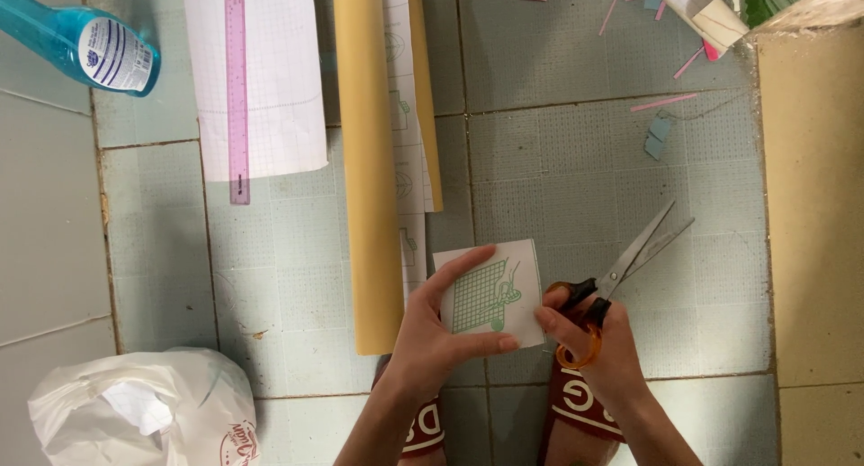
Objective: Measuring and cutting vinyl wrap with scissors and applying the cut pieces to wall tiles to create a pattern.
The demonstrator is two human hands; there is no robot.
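- nearest us, two feet in dark red slippers [576,421] stand on the pale green tiled floor [288,286], just under both wrists.
- our left hand [432,335] is clamped on a small white paper square [490,295] with a green grid drawing, thumb on its lower edge, index finger lying along its upper left corner.
- our right hand [598,349] is closed through the orange handles of the scissors [621,272], its fingertips also touching the square's right edge; blades slightly apart, pointing up and right, away from the paper.
- just left of the square lies a long yellow roll [369,160], with a printed strip of the same green drawings beside it.
- further off: a pink ruler [238,97] on a white gridded sheet, a blue bottle [81,38] top left, a white plastic bag [144,412] bottom left, pink and blue offcuts [661,115] top right.
- risk, as we judge it: the square is held at its edges only, so it may bend or slip against the blades and the cut could run into the green drawing.
- risk: left fingertips sit close to the scissors; a hurried closing could nick them.
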